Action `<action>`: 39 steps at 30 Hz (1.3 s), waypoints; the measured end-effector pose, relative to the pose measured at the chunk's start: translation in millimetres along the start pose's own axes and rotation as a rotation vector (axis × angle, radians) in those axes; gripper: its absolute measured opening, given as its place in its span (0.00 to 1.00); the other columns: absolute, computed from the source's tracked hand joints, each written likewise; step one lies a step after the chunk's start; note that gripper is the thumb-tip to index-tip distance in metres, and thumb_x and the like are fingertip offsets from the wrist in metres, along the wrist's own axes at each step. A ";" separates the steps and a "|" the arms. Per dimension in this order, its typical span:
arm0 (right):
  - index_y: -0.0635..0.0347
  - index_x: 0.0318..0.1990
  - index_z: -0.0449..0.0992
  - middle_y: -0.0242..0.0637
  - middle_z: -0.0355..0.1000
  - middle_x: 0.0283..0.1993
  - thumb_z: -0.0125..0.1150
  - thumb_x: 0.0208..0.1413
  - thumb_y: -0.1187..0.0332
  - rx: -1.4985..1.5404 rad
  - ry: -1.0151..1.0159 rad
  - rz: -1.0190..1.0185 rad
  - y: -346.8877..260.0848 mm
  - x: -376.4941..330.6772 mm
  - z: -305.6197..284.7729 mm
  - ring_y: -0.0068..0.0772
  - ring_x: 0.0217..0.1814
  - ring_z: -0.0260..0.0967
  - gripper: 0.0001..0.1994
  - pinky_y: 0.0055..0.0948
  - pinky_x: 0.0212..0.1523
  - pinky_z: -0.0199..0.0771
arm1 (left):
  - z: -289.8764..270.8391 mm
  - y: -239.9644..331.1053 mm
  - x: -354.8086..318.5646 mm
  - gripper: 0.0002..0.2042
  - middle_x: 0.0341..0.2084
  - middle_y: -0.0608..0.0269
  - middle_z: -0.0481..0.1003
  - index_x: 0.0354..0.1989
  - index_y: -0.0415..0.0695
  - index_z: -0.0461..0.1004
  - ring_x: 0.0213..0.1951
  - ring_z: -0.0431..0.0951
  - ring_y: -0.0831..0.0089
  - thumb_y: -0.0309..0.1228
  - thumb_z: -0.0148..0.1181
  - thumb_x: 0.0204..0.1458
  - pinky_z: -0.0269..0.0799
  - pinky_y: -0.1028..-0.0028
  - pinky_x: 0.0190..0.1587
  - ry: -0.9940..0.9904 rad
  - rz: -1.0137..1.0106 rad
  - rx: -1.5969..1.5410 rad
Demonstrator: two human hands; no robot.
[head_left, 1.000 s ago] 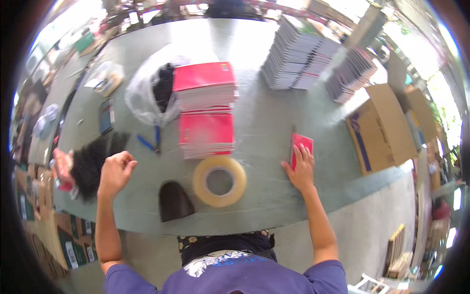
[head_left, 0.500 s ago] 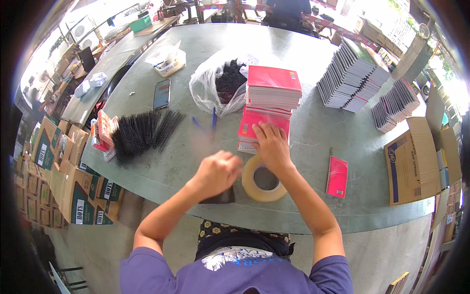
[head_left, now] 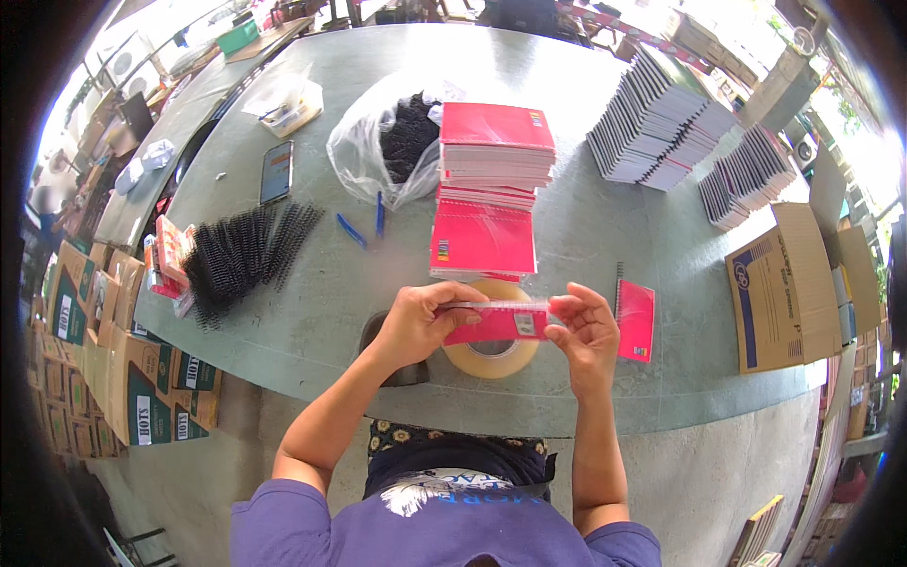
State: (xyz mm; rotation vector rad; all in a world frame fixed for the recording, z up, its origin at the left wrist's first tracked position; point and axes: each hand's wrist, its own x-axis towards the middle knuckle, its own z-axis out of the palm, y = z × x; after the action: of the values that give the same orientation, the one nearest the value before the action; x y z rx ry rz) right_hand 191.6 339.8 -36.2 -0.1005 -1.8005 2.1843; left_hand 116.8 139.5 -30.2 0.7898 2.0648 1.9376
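No longer touching the stack (head_left: 484, 241) at centre; now holding a pad (head_left: 493, 327) below it, over the tape (head_left: 491, 367) — pinching its left end with the left hand (head_left: 413, 326), half-curling the right hand (head_left: 588, 338) at its right end, not clearly showing any grip; so handling one pad apart.

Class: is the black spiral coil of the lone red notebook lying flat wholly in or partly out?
Partly out: the black spiral coil lines the red notebook at left, its upper end sticking past the cover.

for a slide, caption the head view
Left hand grips a red notebook, right hand at its other end, above tape.
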 end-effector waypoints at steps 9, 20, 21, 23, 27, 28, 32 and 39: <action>0.65 0.39 0.75 0.35 0.75 0.40 0.66 0.46 0.79 -0.130 -0.171 0.007 3.8 10.2 7.1 0.20 0.40 0.70 0.11 0.22 0.42 0.71 | 2.4 17.1 19.4 0.13 0.35 0.57 0.78 0.38 0.40 0.76 0.38 0.78 0.69 0.18 0.63 0.41 0.74 0.73 0.39 -0.151 0.224 0.419; 0.59 0.36 0.76 0.38 0.77 0.34 0.63 0.45 0.69 -1.310 -0.040 -0.788 -38.1 23.0 45.0 0.32 0.39 0.74 0.09 0.33 0.43 0.71 | -7.8 -33.1 -10.9 0.11 0.38 0.59 0.77 0.41 0.39 0.74 0.39 0.76 0.74 0.20 0.61 0.47 0.71 0.74 0.43 -0.137 -0.089 0.108; 0.58 0.35 0.76 0.37 0.76 0.33 0.63 0.45 0.68 -1.315 -0.127 -0.691 -28.7 18.8 49.4 0.33 0.38 0.74 0.09 0.34 0.42 0.70 | -8.9 -29.0 -10.0 0.11 0.37 0.60 0.77 0.41 0.39 0.74 0.40 0.76 0.74 0.20 0.60 0.48 0.71 0.74 0.44 -0.166 -0.079 0.121; 0.56 0.35 0.76 0.34 0.75 0.31 0.62 0.43 0.65 -1.316 -0.282 -0.496 -3.4 10.8 52.8 0.35 0.36 0.73 0.10 0.36 0.39 0.68 | -33.8 -19.6 2.9 0.11 0.34 0.54 0.78 0.41 0.39 0.75 0.39 0.78 0.63 0.25 0.62 0.48 0.72 0.70 0.44 -0.260 0.129 0.427; 0.55 0.32 0.77 0.34 0.76 0.29 0.62 0.42 0.72 -1.248 -0.238 -0.510 -21.1 15.1 52.6 0.36 0.35 0.73 0.06 0.33 0.34 0.67 | -147.4 -32.3 6.9 0.11 0.28 0.50 0.77 0.34 0.40 0.76 0.33 0.79 0.58 0.34 0.62 0.48 0.74 0.64 0.37 0.224 -0.138 0.992; 0.55 0.32 0.77 0.34 0.75 0.29 0.62 0.43 0.72 -1.212 -0.268 -0.502 -20.3 15.0 51.3 0.36 0.34 0.73 0.06 0.34 0.34 0.67 | -170.2 -39.4 -4.7 0.12 0.27 0.48 0.77 0.30 0.39 0.75 0.33 0.78 0.55 0.37 0.61 0.49 0.73 0.61 0.36 0.384 -0.307 1.292; 0.56 0.32 0.77 0.37 0.75 0.28 0.61 0.44 0.73 -1.141 -0.321 -0.435 -19.1 17.0 50.8 0.39 0.30 0.73 0.06 0.35 0.31 0.69 | -212.9 -109.7 -59.4 0.12 0.26 0.48 0.76 0.28 0.39 0.73 0.32 0.77 0.50 0.36 0.61 0.48 0.72 0.59 0.36 0.554 -0.415 1.376; 0.56 0.32 0.77 0.39 0.76 0.31 0.62 0.46 0.70 -1.194 -0.292 -0.431 -11.0 29.3 52.8 0.43 0.28 0.73 0.05 0.35 0.30 0.71 | -188.9 -39.8 -54.3 0.11 0.24 0.58 0.76 0.35 0.40 0.71 0.27 0.76 0.67 0.33 0.62 0.50 0.71 0.71 0.33 0.773 -0.243 0.762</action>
State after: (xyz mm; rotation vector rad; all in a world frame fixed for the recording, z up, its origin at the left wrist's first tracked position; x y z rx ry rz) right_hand 152.8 299.8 -10.5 0.3305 -2.7010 0.6554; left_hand 59.8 -50.9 -57.6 -0.2068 3.2299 1.4038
